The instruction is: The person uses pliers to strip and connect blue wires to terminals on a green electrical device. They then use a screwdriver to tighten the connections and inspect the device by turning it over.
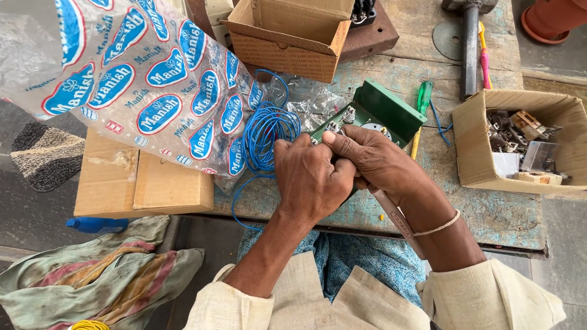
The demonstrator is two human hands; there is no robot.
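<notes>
Both my hands meet over a green metal box [384, 110] with terminals on its panel, at the front of a worn wooden bench [489, 211]. My left hand [310, 177] is closed around the near part of the box. My right hand [373, 156] grips there too, thumb pressed by a silver terminal, and it holds a pale-handled tool [397, 220] that points back toward me. A coil of blue wire [266, 137] lies just left of my hands, one strand looping down past the bench edge.
A large printed plastic bag [140, 79] rests on a closed cardboard carton [140, 183] at left. An open empty carton [293, 36] sits behind. At right, an open box of small parts [520, 140], a green screwdriver [423, 98], a hammer [469, 43]. Cloth [92, 275] lies below.
</notes>
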